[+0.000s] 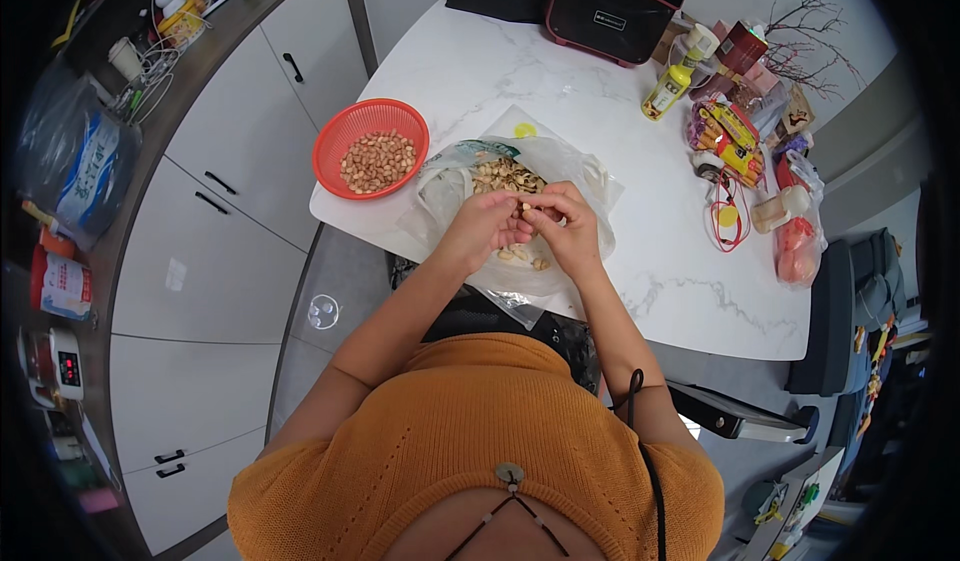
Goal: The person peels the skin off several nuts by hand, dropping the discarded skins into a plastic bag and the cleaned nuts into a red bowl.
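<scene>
My left hand (pixel 487 229) and my right hand (pixel 567 225) meet over a translucent plastic bag (pixel 440 193) spread on the table. Their fingertips are closed together on a small peanut (pixel 526 209), mostly hidden by the fingers. Behind the hands, a heap of brownish peanut shells (pixel 507 174) lies on the bag. A few paler pieces (pixel 520 255), seemingly shells or peanuts, rest on the bag nearer to me. To the left of my hands stands a red plastic colander (pixel 372 113) with many shelled, pinkish-brown peanuts (pixel 378 164) in it.
The white marbled table (pixel 690 311) has a black and red appliance (pixel 612 11) at its back. A yellow bottle (pixel 668 89), snack packages (pixel 730 141), a red cord (pixel 727 223) and a bag of red fruit (pixel 797 246) line the right side. White cabinets (pixel 215 251) stand left.
</scene>
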Action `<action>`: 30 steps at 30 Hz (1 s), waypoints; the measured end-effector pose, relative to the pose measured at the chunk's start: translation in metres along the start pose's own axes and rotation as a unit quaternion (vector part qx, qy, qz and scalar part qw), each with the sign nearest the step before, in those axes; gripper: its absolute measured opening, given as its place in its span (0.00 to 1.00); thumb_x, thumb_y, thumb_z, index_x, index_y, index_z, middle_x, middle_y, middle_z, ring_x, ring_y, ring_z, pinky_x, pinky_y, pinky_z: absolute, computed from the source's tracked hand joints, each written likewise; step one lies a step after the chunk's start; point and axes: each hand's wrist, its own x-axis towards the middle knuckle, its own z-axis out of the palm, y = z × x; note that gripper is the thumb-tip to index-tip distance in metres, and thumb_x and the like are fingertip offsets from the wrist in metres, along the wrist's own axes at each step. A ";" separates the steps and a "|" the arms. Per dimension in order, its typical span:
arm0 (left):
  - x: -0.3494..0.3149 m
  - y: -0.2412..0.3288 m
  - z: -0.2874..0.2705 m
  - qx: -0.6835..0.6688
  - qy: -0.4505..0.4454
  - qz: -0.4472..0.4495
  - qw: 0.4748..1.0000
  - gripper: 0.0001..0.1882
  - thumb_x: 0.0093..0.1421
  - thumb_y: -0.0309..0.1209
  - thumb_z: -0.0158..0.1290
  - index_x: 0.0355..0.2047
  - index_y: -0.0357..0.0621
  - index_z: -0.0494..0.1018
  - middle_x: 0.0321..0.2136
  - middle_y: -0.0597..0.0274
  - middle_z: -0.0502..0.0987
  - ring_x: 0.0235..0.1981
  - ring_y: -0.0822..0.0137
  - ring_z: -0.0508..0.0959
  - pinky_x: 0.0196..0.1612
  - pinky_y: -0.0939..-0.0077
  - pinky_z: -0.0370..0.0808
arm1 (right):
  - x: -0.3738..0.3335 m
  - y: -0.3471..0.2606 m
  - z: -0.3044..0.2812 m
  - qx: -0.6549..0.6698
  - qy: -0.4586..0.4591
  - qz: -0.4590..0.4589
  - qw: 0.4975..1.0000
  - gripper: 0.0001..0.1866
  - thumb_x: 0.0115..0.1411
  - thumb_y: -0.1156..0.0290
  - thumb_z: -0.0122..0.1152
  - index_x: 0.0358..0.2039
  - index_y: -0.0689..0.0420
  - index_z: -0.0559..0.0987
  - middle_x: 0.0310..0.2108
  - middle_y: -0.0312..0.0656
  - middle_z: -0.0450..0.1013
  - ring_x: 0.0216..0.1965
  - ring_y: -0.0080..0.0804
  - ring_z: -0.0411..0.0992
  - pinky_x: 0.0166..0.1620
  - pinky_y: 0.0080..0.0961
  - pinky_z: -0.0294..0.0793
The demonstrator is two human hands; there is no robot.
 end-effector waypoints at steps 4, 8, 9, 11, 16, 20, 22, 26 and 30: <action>0.000 -0.001 -0.002 0.019 -0.007 0.026 0.999 0.14 0.59 0.26 0.40 0.44 0.35 0.65 0.28 0.62 0.71 0.25 0.75 0.72 0.28 0.83 0.72 | 0.002 0.003 -0.005 0.014 0.013 0.008 1.000 0.08 0.49 0.79 0.59 0.32 0.59 0.77 0.28 0.35 0.66 0.27 0.16 0.63 0.30 0.11 0.63; -0.001 0.004 0.002 0.043 0.043 0.078 0.995 0.16 0.58 0.25 0.42 0.48 0.37 0.62 0.27 0.63 0.70 0.23 0.76 0.70 0.24 0.85 0.69 | -0.001 0.002 -0.008 -0.125 0.022 0.005 0.992 0.11 0.46 0.78 0.60 0.33 0.57 0.76 0.26 0.37 0.67 0.25 0.24 0.67 0.28 0.17 0.66; -0.001 0.005 0.003 0.039 0.055 0.087 0.994 0.17 0.58 0.24 0.42 0.49 0.38 0.61 0.27 0.64 0.70 0.23 0.76 0.70 0.24 0.86 0.68 | -0.002 -0.001 -0.006 -0.186 0.025 -0.008 0.982 0.11 0.45 0.77 0.61 0.32 0.56 0.75 0.25 0.38 0.68 0.24 0.27 0.68 0.28 0.19 0.67; -0.002 0.006 0.003 0.031 0.069 0.099 0.992 0.18 0.58 0.24 0.42 0.49 0.38 0.61 0.27 0.64 0.70 0.22 0.76 0.69 0.22 0.86 0.67 | -0.006 -0.006 -0.006 -0.271 -0.016 -0.007 0.962 0.11 0.44 0.75 0.61 0.31 0.55 0.74 0.25 0.39 0.69 0.25 0.32 0.69 0.28 0.24 0.68; -0.004 0.010 0.001 0.020 0.060 0.117 0.991 0.16 0.57 0.24 0.43 0.47 0.37 0.64 0.27 0.65 0.70 0.22 0.76 0.69 0.21 0.87 0.66 | -0.014 -0.007 -0.007 -0.347 -0.237 0.066 0.905 0.11 0.43 0.67 0.62 0.27 0.54 0.72 0.21 0.39 0.71 0.26 0.36 0.71 0.28 0.30 0.68; -0.006 0.030 -0.006 0.134 0.122 0.238 0.954 0.12 0.58 0.24 0.43 0.43 0.38 0.67 0.27 0.65 0.70 0.23 0.77 0.70 0.23 0.88 0.68 | -0.017 -0.002 -0.006 -0.354 -0.232 0.034 0.905 0.11 0.43 0.65 0.62 0.26 0.54 0.72 0.21 0.39 0.71 0.27 0.36 0.71 0.28 0.30 0.67; -0.003 0.050 -0.022 0.219 0.178 0.330 0.901 0.11 0.58 0.24 0.43 0.41 0.38 0.69 0.26 0.65 0.70 0.24 0.77 0.70 0.24 0.89 0.68 | -0.019 0.004 -0.007 -0.331 -0.208 0.037 0.920 0.10 0.44 0.66 0.62 0.26 0.54 0.73 0.21 0.39 0.71 0.26 0.36 0.71 0.28 0.29 0.68; -0.007 0.088 -0.072 0.476 0.361 0.417 0.685 0.10 0.56 0.25 0.45 0.37 0.38 0.71 0.30 0.58 0.73 0.30 0.68 0.73 0.33 0.79 0.71 | -0.016 0.003 -0.008 -0.234 -0.145 0.087 0.958 0.07 0.46 0.70 0.61 0.26 0.55 0.73 0.20 0.38 0.70 0.22 0.28 0.70 0.26 0.24 0.67; -0.013 0.094 -0.086 0.584 0.379 0.414 0.586 0.10 0.54 0.26 0.46 0.36 0.38 0.71 0.33 0.55 0.74 0.35 0.61 0.73 0.39 0.74 0.69 | -0.014 0.023 -0.009 -0.020 -0.109 0.156 0.981 0.05 0.52 0.73 0.56 0.30 0.58 0.73 0.22 0.34 0.71 0.20 0.17 0.66 0.24 0.15 0.66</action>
